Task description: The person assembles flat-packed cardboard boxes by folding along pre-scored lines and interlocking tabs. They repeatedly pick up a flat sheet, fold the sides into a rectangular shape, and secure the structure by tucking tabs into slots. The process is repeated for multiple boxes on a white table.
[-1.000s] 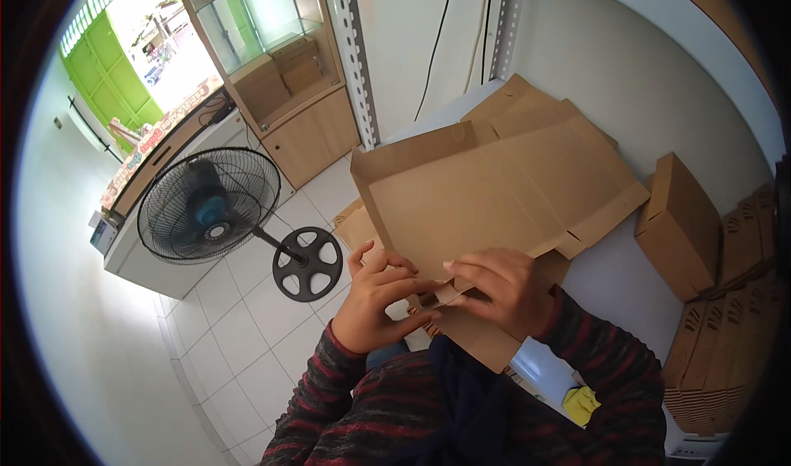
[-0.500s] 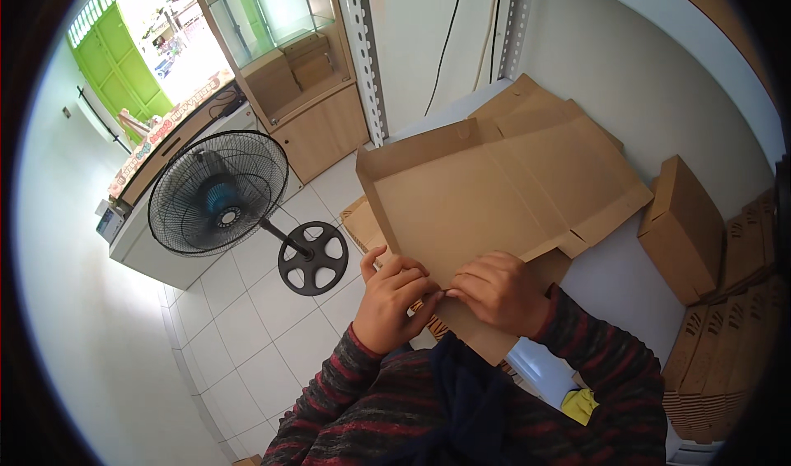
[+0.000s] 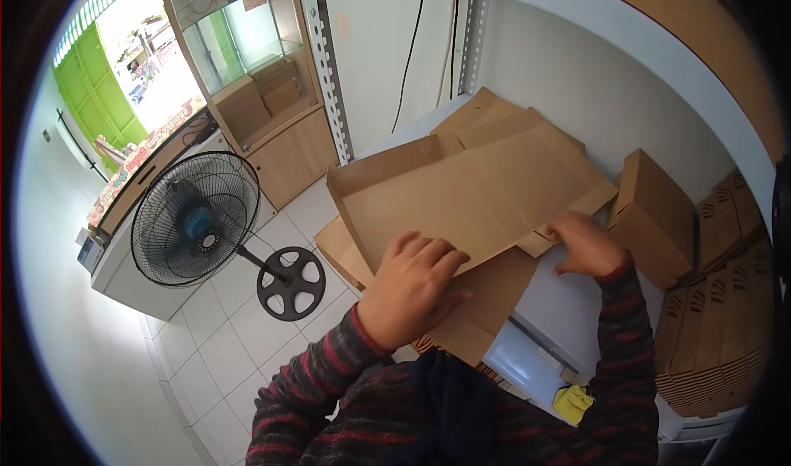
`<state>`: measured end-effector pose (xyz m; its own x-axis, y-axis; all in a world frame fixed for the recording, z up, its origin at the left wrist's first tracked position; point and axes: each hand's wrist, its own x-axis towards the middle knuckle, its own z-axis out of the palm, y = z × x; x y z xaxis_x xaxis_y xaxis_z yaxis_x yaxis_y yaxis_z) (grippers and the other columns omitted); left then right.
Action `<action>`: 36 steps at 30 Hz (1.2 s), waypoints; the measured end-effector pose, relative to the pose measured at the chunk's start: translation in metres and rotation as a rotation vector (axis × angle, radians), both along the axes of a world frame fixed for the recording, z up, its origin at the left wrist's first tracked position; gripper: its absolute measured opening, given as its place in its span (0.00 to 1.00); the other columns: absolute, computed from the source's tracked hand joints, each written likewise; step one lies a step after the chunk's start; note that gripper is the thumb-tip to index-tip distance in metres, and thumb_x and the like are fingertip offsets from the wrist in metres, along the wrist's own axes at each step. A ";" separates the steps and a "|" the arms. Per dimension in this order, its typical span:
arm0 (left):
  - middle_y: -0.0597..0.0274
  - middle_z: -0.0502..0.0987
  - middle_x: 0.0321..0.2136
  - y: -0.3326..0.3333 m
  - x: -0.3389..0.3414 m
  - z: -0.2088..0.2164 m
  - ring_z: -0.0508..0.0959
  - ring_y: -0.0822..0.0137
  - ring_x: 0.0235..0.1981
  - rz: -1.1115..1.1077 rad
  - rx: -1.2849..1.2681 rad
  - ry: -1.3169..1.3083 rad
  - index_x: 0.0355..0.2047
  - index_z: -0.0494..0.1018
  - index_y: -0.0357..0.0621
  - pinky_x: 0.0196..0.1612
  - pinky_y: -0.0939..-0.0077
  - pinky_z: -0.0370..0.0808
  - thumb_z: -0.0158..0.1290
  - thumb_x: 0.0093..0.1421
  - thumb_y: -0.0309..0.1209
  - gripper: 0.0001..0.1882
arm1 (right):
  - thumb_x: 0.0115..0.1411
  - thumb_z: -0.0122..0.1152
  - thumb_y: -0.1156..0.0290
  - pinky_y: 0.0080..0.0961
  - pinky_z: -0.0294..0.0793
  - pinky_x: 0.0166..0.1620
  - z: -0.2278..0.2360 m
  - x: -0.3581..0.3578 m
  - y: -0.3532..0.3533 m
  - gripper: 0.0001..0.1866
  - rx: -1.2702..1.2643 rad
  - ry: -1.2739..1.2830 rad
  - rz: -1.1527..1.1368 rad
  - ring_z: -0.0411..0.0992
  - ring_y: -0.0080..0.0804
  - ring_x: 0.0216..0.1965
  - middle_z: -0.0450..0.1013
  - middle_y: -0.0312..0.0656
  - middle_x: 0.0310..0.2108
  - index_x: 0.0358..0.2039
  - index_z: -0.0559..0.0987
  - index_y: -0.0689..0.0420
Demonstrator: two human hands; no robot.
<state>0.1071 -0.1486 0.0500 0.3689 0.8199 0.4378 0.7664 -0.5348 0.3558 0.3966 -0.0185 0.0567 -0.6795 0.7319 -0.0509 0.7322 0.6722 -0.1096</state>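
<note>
Beside a folded box [image 3: 655, 219], both hands, left hand [image 3: 412, 289] and right hand [image 3: 587, 243], press open-palmed on flat cardboard [image 3: 470, 194].

left hand [image 3: 412, 289] flat, right hand [image 3: 587, 243] curled

light: bright daylight from upper left | shadows: soft | focus: sharp | edges: fisheye-bent, black rim

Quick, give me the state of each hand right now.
Left hand: open, fingers spread, pressed flat on the flat cardboard box blank.
Right hand: fingers curled at the blank's right edge flap; whether it grips cannot be told.
</note>
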 end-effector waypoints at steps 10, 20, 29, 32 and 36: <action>0.51 0.78 0.37 0.082 0.015 -0.014 0.79 0.53 0.40 -0.295 -0.370 0.049 0.43 0.73 0.37 0.45 0.64 0.76 0.56 0.54 0.28 0.16 | 0.48 0.63 0.77 0.36 0.74 0.38 -0.010 -0.007 0.025 0.04 -0.006 0.248 0.068 0.75 0.46 0.33 0.75 0.46 0.28 0.27 0.79 0.60; 0.51 0.81 0.34 0.086 0.022 -0.020 0.81 0.56 0.36 -0.372 -0.435 0.029 0.42 0.77 0.37 0.42 0.68 0.78 0.54 0.51 0.23 0.16 | 0.57 0.61 0.74 0.35 0.73 0.33 -0.014 -0.030 0.028 0.07 -0.172 0.539 -0.025 0.76 0.46 0.30 0.76 0.49 0.28 0.33 0.74 0.62; 0.49 0.81 0.30 0.098 0.015 -0.039 0.82 0.58 0.31 -0.375 -0.373 -0.110 0.38 0.80 0.38 0.35 0.68 0.78 0.53 0.53 0.23 0.13 | 0.54 0.64 0.70 0.41 0.73 0.33 0.001 -0.061 -0.017 0.09 0.197 0.309 0.128 0.75 0.48 0.29 0.73 0.48 0.24 0.28 0.72 0.59; 0.51 0.81 0.29 0.097 0.015 -0.030 0.81 0.58 0.29 -0.365 -0.411 -0.158 0.37 0.78 0.36 0.36 0.67 0.77 0.52 0.55 0.25 0.10 | 0.52 0.65 0.70 0.41 0.73 0.33 0.008 -0.063 -0.028 0.10 0.213 0.277 0.205 0.74 0.48 0.30 0.72 0.46 0.25 0.28 0.73 0.59; 0.49 0.80 0.30 0.109 0.024 -0.036 0.81 0.57 0.31 -0.286 -0.511 -0.318 0.37 0.73 0.34 0.37 0.68 0.77 0.52 0.58 0.28 0.09 | 0.50 0.64 0.73 0.39 0.74 0.32 0.005 -0.060 -0.028 0.08 0.275 0.227 0.273 0.74 0.45 0.31 0.70 0.46 0.27 0.25 0.73 0.60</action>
